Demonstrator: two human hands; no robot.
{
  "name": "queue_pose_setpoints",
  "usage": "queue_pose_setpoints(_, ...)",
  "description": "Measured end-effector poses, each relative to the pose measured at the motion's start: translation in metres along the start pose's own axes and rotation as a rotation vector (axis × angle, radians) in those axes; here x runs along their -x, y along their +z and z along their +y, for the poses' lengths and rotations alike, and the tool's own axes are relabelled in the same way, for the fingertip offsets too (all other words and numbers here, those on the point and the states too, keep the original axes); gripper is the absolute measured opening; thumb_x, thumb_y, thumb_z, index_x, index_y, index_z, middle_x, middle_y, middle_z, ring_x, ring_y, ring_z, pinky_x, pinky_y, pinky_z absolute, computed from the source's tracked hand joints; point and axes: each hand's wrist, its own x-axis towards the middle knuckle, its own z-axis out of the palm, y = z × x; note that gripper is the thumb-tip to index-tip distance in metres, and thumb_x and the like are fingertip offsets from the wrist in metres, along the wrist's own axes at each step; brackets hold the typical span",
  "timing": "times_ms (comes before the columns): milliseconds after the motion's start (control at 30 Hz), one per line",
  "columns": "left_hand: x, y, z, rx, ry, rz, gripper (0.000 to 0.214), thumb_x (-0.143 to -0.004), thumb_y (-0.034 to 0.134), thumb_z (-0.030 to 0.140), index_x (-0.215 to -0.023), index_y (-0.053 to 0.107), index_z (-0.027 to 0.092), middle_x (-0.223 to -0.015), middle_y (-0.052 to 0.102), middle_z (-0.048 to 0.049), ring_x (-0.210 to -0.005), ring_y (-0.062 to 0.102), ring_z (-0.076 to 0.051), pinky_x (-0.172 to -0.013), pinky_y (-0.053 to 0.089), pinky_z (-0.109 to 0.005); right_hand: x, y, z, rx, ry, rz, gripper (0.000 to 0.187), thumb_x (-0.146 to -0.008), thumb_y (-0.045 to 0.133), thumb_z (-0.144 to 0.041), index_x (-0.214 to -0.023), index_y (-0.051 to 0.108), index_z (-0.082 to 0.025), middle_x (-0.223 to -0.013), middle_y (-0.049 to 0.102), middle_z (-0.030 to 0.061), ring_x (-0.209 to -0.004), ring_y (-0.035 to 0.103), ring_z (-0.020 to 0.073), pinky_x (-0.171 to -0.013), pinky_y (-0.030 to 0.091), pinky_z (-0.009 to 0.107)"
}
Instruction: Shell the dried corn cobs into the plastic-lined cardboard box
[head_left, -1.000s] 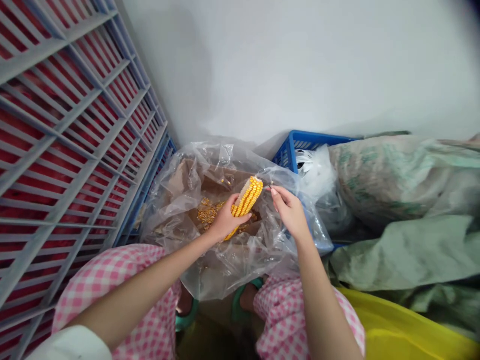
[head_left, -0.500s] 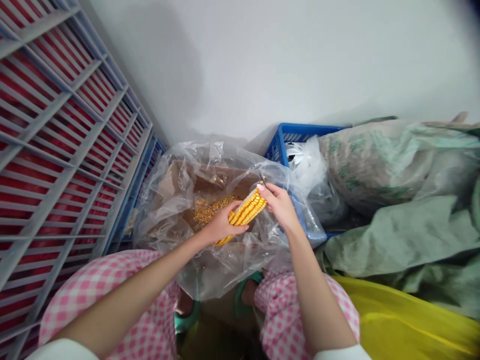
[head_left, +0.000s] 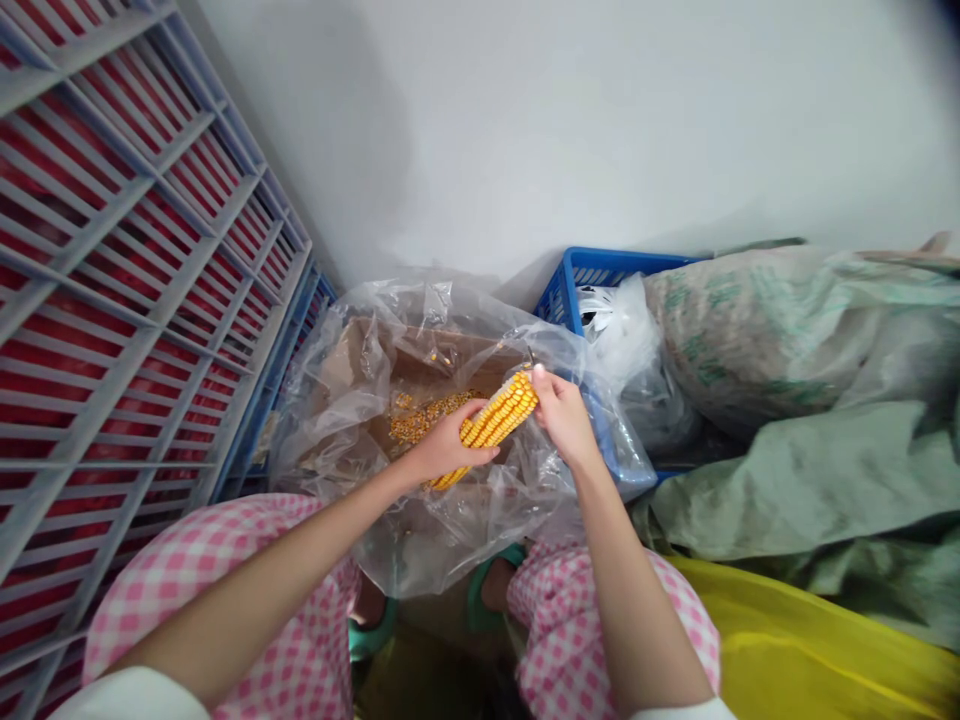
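I had the left hand [head_left: 450, 447] with its grip clamped around a long yellow corn cob [head_left: 501, 418], tilted over the near right corner of an open brown cardboard box [head_left: 465, 346]. My right hand [head_left: 564, 415] pinched a thin dark stick [head_left: 531, 356] by the cob's top.

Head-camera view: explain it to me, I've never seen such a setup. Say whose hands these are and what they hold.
No machine here: one camera worn on a person's head looks forward and down, so these bare hands are the wearer's own. The left hand grips a long yellow ear of corn. The right hand, at its upper end, pinches a thin dark object, too small to identify. Below, loose yellow-brown corn kernels lie in a brown cardboard box with clear plastic sheeting around it.
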Motion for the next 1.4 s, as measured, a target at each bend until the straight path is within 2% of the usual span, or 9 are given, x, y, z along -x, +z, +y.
queue_pose_setpoints(133,-0.002,-0.001,0.006,-0.047,0.020,0.084,0.052,-0.063,0.062,0.033,-0.110,0.045,0.019,-0.106,0.057,-0.0033,-0.096,0.053,-0.018,-0.085,0.040,-0.028,0.000,0.003,-0.003,-0.213,0.051,-0.021,0.043,-0.070,0.047,-0.059,-0.065,0.050,-0.017,-0.049,0.035,-0.0056,-0.035,0.018,0.0031,-0.034,0.010,0.020)
queue_pose_setpoints(233,-0.002,-0.003,0.010,-0.070,0.018,0.088,0.052,-0.063,0.061,0.032,-0.110,0.045,0.019,-0.103,0.058,-0.0027,-0.093,0.054,-0.017,-0.082,0.041,-0.026,-0.001,0.003,-0.005,-0.254,0.046,-0.043,0.035,-0.067,0.057,-0.050,-0.065,0.051,-0.016,-0.050,0.036,-0.0062,-0.035,0.017,0.0017,-0.035,0.008,0.020)
queue_pose_setpoints(467,-0.002,-0.006,0.006,-0.075,0.006,0.051,0.054,-0.061,0.062,0.033,-0.111,0.046,0.020,-0.106,0.057,-0.0029,-0.095,0.054,-0.018,-0.084,0.040,-0.027,-0.006,-0.003,0.004,-0.147,0.012,-0.031,0.038,-0.069,0.054,-0.048,-0.052,0.043,-0.017,-0.042,0.034,-0.0063,-0.034,0.019,0.0027,-0.035,0.012,0.019)
queue_pose_setpoints(767,-0.002,-0.007,-0.002,-0.049,0.032,0.003,0.052,-0.062,0.062,0.032,-0.110,0.048,0.020,-0.107,0.058,-0.0032,-0.096,0.054,-0.018,-0.084,0.040,-0.028,-0.004,-0.004,0.011,0.004,-0.031,-0.047,0.039,-0.072,0.048,-0.052,-0.055,0.047,-0.017,-0.044,0.040,-0.0049,-0.034,0.026,0.0042,-0.034,0.017,0.020)
queue_pose_setpoints(967,-0.003,-0.012,-0.009,-0.057,-0.025,-0.066,0.054,-0.061,0.063,0.032,-0.111,0.047,0.018,-0.106,0.058,-0.0037,-0.093,0.055,-0.017,-0.081,0.042,-0.027,-0.003,-0.004,0.018,0.118,-0.049,-0.058,0.042,-0.075,0.043,-0.052,-0.053,0.045,-0.017,-0.040,0.038,-0.0053,-0.034,0.028,0.0052,-0.036,0.020,0.019)
queue_pose_setpoints(1233,0.001,-0.017,-0.010,-0.122,0.000,-0.059,0.061,-0.057,0.067,0.033,-0.113,0.049,0.018,-0.108,0.058,-0.0055,-0.095,0.055,-0.020,-0.083,0.041,-0.031,0.005,-0.005,0.022,0.070,0.019,-0.125,0.041,-0.072,0.046,-0.056,-0.063,0.048,-0.016,-0.044,0.040,-0.0043,-0.035,0.027,0.0060,-0.035,0.019,0.020)
queue_pose_setpoints(1400,0.002,-0.026,-0.013,-0.180,-0.005,-0.162,0.059,-0.057,0.067,0.037,-0.110,0.050,0.019,-0.104,0.059,-0.0038,-0.092,0.055,-0.019,-0.080,0.041,-0.028,0.004,-0.004,0.034,0.060,0.039,-0.137,0.041,-0.070,0.048,-0.057,-0.065,0.048,-0.016,-0.047,0.041,-0.0040,-0.037,0.028,0.0057,-0.036,0.019,0.020)
